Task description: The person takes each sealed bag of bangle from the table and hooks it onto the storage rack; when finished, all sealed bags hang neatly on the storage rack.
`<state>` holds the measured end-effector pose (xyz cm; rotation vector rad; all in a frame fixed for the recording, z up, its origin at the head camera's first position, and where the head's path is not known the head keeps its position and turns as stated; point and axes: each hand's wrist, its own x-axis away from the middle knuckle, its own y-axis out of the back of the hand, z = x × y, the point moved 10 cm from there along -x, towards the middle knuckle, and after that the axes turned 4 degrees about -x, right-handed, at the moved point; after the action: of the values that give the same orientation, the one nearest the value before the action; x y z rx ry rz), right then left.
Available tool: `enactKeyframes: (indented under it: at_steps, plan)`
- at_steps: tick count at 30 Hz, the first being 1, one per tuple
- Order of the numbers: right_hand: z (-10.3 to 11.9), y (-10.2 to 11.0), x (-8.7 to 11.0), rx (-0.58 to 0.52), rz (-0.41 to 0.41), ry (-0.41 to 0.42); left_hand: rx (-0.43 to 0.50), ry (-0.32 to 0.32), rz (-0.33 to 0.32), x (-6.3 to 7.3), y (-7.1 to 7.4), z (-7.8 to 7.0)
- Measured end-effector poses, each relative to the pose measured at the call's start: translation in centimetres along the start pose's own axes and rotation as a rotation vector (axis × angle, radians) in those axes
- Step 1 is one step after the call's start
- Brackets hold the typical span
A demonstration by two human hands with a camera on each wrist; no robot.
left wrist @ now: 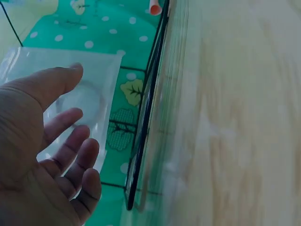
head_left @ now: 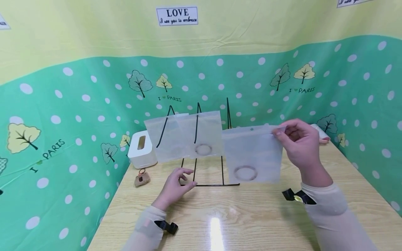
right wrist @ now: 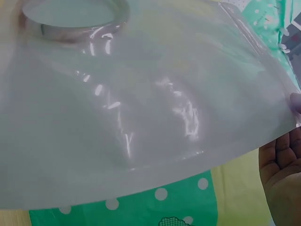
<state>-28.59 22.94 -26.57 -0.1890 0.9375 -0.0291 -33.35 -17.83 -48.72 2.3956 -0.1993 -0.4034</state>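
Observation:
My right hand (head_left: 299, 143) pinches the top right corner of a frosted zip bag (head_left: 262, 148), which hangs down with a ring-shaped bangle (head_left: 236, 172) near its bottom. In the right wrist view the bag (right wrist: 150, 122) fills most of the picture, and its bangle (right wrist: 70, 35) shows at the top. A black wire rack (head_left: 216, 185) stands on the table. At its left and middle wires are two more frosted bags: a left bag (head_left: 172, 148), and a middle bag (head_left: 210, 129) with a bangle inside. Beside the rack's front bar, my left hand (head_left: 174, 186) holds nothing, fingers loosely bent.
A white tissue box (head_left: 139, 158) stands at the back left, with a small brown keychain pouch (head_left: 142, 179) before it. At the back right lies a white and pink roll (head_left: 321, 134). A patterned curtain (head_left: 201, 83) rises behind the wooden table (head_left: 251, 216).

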Motion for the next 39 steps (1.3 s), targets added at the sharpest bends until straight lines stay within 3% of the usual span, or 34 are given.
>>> enactKeyframes:
  at_steps: [10, 18, 25, 39]
  plan:
    - [-1.0, -1.6, 0.7, -0.024, 0.002, 0.014, 0.07, -0.097, 0.022, -0.1, -1.0, -3.7]
    - [-1.7, -3.0, 1.2, -0.006, 0.001, 0.02, 0.13, -0.156, 0.055, -0.1, -2.2, -5.7]
    - [-2.1, -4.2, 1.6, -0.021, 0.008, 0.026, 0.132, -0.16, 0.096, -0.2, -3.5, -6.9]
    - [-2.6, -5.1, 1.9, 0.06, 0.015, -0.004, 0.085, -0.189, 0.061, -0.6, -4.0, -7.8]
